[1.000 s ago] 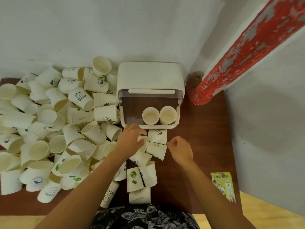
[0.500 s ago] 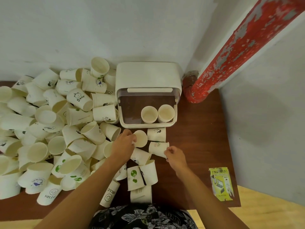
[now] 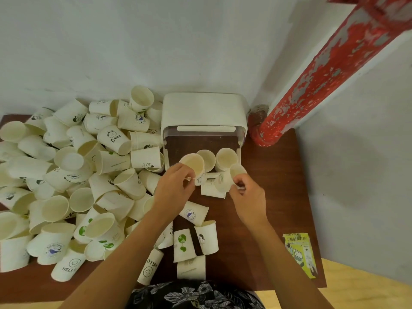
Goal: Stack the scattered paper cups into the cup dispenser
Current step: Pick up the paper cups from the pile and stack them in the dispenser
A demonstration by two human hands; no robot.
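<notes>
Since a second ago both hands have come up off the counter, each now lifting a cup toward the dispenser; before, they were down among the loose cups.

Nearest: dark floral shirt (image 3: 196, 295) at the bottom edge, both forearms reaching forward. Just beyond, several cups are lying on the brown counter (image 3: 278, 197) between the arms, one printed with a green globe (image 3: 182, 245), one reading HELLO (image 3: 149, 266). A yellow-green packet (image 3: 301, 253) is lying by the right forearm, near the counter's right edge.

Middle: left hand (image 3: 172, 188) is gripping a cup (image 3: 192, 165) by its side, fingers curled round it, mouth tilted up toward the camera. Right hand (image 3: 247, 195) is pinching a second cup (image 3: 229, 177) by its lower wall, mouth angled up and away. Both held cups are hanging just in front of the dispenser's open mouth, close beside each other. Another cup (image 3: 213, 190) is lying on the counter below them.

Left: a big heap of loose cups (image 3: 66, 186) is covering the counter's left half.

Farther: white dispenser (image 3: 204, 110) is standing against the wall, two cups (image 3: 217, 158) sitting upright side by side in its front opening. Behind right, a peeling red pipe (image 3: 323, 70) is slanting up the corner.
</notes>
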